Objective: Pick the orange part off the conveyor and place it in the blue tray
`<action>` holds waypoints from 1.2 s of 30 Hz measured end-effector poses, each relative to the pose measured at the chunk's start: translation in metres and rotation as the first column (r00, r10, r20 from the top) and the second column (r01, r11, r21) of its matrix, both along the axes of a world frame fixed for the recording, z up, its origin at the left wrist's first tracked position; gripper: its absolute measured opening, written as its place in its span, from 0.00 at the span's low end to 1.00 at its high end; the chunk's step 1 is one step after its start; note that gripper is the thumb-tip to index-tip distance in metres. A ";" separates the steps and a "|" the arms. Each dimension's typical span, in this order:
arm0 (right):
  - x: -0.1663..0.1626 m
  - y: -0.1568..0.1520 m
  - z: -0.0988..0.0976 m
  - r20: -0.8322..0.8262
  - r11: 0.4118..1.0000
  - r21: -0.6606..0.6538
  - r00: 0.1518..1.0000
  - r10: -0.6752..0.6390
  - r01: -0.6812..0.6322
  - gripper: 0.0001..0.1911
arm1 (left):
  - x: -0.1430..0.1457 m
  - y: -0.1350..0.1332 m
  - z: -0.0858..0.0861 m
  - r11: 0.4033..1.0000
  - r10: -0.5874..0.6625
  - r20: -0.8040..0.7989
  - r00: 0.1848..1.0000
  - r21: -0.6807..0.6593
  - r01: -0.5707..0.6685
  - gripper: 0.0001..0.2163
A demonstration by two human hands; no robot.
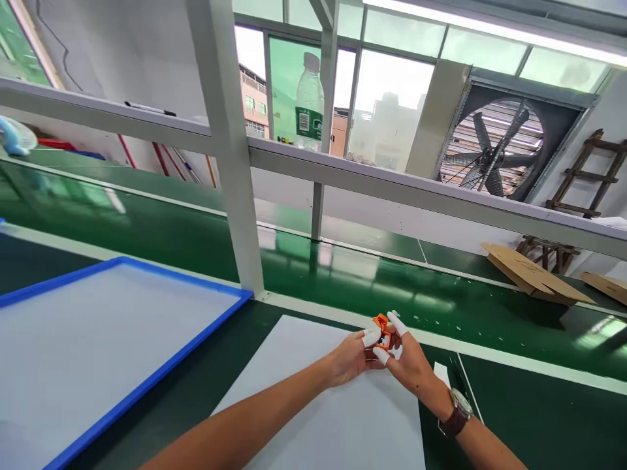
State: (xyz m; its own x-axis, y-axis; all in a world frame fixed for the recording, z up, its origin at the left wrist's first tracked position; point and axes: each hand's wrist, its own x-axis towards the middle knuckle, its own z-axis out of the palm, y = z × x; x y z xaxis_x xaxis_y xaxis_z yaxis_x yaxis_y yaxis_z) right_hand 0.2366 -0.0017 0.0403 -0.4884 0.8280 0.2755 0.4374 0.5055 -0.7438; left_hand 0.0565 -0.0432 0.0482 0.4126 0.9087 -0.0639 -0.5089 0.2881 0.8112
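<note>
Green desk (539,418) stretches before us under a white frame, with a grey mat (313,405) at six o'clock. Above the mat, our left hand (350,358) and right hand (411,362) both pinch a small orange part (381,329) between white-capped fingertips (371,338). At nine o'clock lies a blue-edged board (98,339); a bottle (309,104) stands at twelve.

Small part (381,331) held between left hand (353,357) and right hand (410,361), above mat (313,418) on worktop (539,418). Framed board (88,339) left of mat. Belt (343,274) behind. Bottle (309,104) on rail (392,186) above belt. Cardboard (533,274) far right on belt.
</note>
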 end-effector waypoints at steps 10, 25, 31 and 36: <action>-0.013 -0.042 0.010 -0.318 0.877 -0.457 0.948 -0.007 -0.146 0.30 | -0.039 -0.047 -0.030 0.703 0.596 -0.602 0.531 0.711 0.016 0.13; -0.016 -0.070 -0.027 -0.287 0.790 -0.610 0.911 -0.298 0.066 0.31 | -0.036 -0.067 -0.031 0.829 0.461 -0.620 0.635 0.556 -0.060 0.16; -0.018 -0.078 -0.031 -0.316 0.815 -0.577 0.906 -0.282 0.053 0.28 | -0.031 -0.068 -0.031 0.889 0.417 -0.606 0.677 0.426 -0.166 0.14; -0.020 -0.086 -0.033 -0.334 0.905 -0.425 0.923 -0.191 0.034 0.21 | -0.033 -0.070 -0.030 0.901 0.406 -0.647 0.646 0.402 -0.163 0.12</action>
